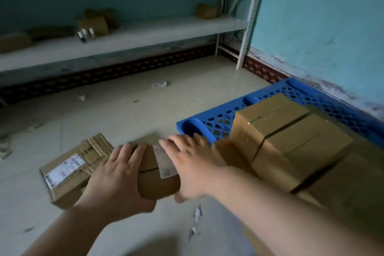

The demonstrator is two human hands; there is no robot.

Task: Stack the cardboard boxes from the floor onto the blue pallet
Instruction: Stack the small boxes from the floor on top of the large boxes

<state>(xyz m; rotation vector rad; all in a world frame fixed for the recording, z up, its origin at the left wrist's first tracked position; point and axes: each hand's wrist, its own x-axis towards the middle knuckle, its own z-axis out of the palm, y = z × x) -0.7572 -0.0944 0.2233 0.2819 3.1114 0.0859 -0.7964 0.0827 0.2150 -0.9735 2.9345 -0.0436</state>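
i have the small cardboard box (154,174) clamped between my left hand (116,181) and right hand (191,164), above the floor (124,114) just beside the blue pallet (218,118). it seems light and stiff, with smooth taped faces, so i press flat palms on opposite sides. another labelled box (68,172) lies underneath.

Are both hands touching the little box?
Touching. The head view shows the left hand and right hand pressed against opposite sides of the small box.

White metal shelving (133,33) stands against the teal wall (311,16); paper scraps (159,84) litter the floor (124,118).
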